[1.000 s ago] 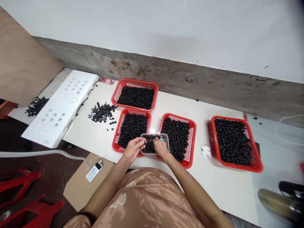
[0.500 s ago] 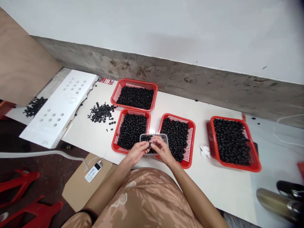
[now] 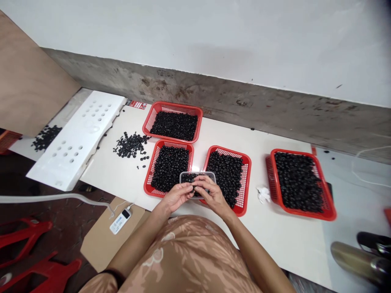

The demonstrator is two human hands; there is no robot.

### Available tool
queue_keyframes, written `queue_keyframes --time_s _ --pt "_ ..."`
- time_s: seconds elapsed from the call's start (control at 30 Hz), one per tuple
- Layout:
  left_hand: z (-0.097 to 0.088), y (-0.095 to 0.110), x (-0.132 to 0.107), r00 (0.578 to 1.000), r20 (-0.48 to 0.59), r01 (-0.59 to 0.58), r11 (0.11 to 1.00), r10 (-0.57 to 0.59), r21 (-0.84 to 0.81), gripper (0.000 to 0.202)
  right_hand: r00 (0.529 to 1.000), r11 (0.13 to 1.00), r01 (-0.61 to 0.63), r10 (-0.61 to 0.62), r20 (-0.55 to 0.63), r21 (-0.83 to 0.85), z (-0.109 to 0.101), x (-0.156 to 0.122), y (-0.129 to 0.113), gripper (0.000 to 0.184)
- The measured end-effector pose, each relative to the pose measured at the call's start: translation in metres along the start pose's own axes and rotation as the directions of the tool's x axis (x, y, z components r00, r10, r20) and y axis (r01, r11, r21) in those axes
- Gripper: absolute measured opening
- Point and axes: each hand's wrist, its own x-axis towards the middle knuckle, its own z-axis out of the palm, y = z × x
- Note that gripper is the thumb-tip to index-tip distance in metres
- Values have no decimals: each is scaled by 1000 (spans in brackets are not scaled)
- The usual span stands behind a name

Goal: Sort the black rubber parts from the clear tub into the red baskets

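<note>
Over the near side of a clear, rectangular plastic tub (image 3: 208, 173), a small black piece (image 3: 192, 189) is pinched between the fingertips of the left hand (image 3: 176, 197) and the right hand (image 3: 214, 197). Which way the piece points cannot be told, as it is tiny and mostly covered by fingers; the tub's long axis is laid crosswise, left to right before the body. The piece is held exactly where the two hands meet, thumbs and fingers closed on it, with more black bits visible in the tub just beyond. The tub is flanked by two red plastic mesh baskets (image 3: 244, 183) heaped with round black parts. Behind the left one, a third red basket (image 3: 148, 121) is seen; a fourth red basket (image 3: 270, 175) is set well to the right. All are carried by a white desk (image 3: 226, 130), backed by a wall (image 3: 195, 40) coloured white above and stained grey below.
</note>
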Motion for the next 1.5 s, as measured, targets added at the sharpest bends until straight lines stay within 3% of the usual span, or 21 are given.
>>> queue_keyframes --time_s 0.37,0.73,0.87,1.0,1.17,1.3,1.5 --pt "17 14 -12 990 -26 -127 971 135 203 33 996 998 -59 59 -60 -12 -7 -2 -7 21" --pt "19 12 -13 975 -1 -208 925 220 317 41 1000 998 10 -10 -2 -60 -4 -2 -11 24" --pt "23 11 -13 972 -46 -210 935 232 286 40 997 999 -15 12 -72 -45 3 -7 -10 23" --pt "27 6 -10 966 -103 -215 957 238 194 39 982 977 25 -64 -179 -211 10 -14 -5 25" --pt "31 0 -7 973 -139 -175 983 182 56 37 960 834 137 -245 -135 -534 13 -17 2 35" --pt "32 2 -8 986 -95 -125 985 136 118 34 937 805 145 -299 -182 -575 13 -15 4 31" --pt "24 0 -4 984 -78 -132 951 159 281 25 950 807 139 -272 -152 -574 13 -15 -1 31"
